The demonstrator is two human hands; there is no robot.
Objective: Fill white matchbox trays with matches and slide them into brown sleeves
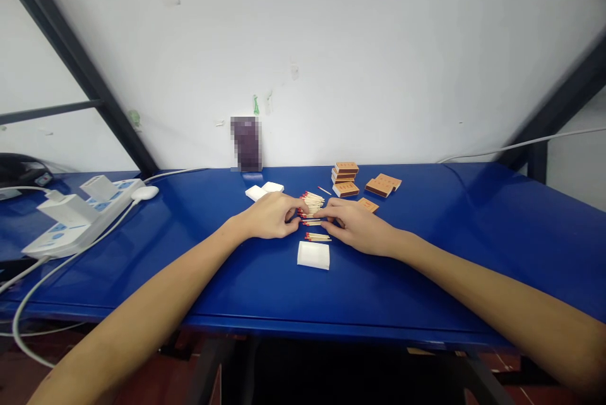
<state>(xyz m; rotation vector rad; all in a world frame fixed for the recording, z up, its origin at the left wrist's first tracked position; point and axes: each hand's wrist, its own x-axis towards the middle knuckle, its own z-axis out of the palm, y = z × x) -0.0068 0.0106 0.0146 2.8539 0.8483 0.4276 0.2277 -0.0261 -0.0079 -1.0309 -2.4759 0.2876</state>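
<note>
A loose pile of red-tipped matches (313, 204) lies on the blue table (426, 253). My left hand (272, 216) rests beside the pile, fingers curled and pinching at matches. My right hand (357, 225) lies on the other side, fingers bent onto the matches between the two hands. A small bundle of matches (318, 237) lies just in front of them. A white inner matchbox tray (313, 255) sits nearer to me. Two more white trays (264, 190) lie behind my left hand.
Brown matchbox sleeves are stacked (344, 178) and scattered (383, 185) behind my right hand. A white power strip with plugs (78, 216) and cables occupies the table's left end. A blurred dark object (246, 143) leans on the white wall.
</note>
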